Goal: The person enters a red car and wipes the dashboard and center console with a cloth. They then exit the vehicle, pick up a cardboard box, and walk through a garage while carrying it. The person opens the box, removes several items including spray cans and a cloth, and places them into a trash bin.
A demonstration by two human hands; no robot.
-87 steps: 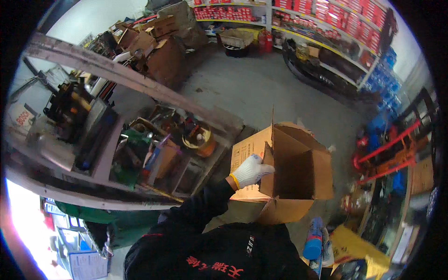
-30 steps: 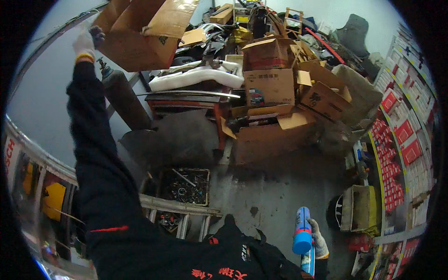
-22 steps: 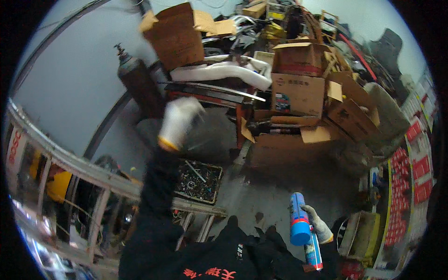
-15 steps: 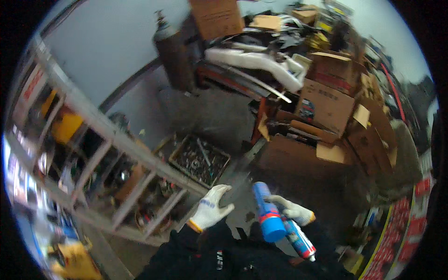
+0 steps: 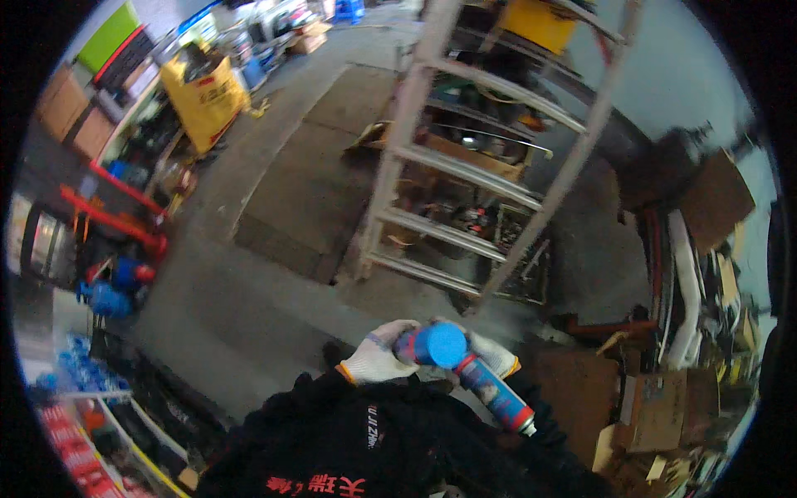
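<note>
Both my hands wear white knit gloves with yellow-orange cuffs and are close together in front of my chest. My left hand (image 5: pixel 378 355) is closed around the body of a blue can with a wide blue cap (image 5: pixel 447 345), whose cap end faces up toward me. My right hand (image 5: pixel 495 355) sits against the other side of that can. A slimmer blue and red spray can (image 5: pixel 495 393) with a white nozzle tip slants down to the right from under my right hand, which holds it. The right fingers are partly hidden behind the cans.
An aluminium ladder (image 5: pixel 473 170) stands ahead, shelves of parts behind it. A tray of loose metal parts (image 5: pixel 531 274) lies by its foot. Cardboard boxes (image 5: pixel 664 407) are piled at right. At left are a yellow bag (image 5: pixel 203 100), red jack-like equipment (image 5: pixel 116 220) and goods on shelves.
The view has swung left, so the ladder now stands ahead. My left hand, empty and spread before, has come over and taken hold of the blue-capped can. The right hand keeps the spray can.
</note>
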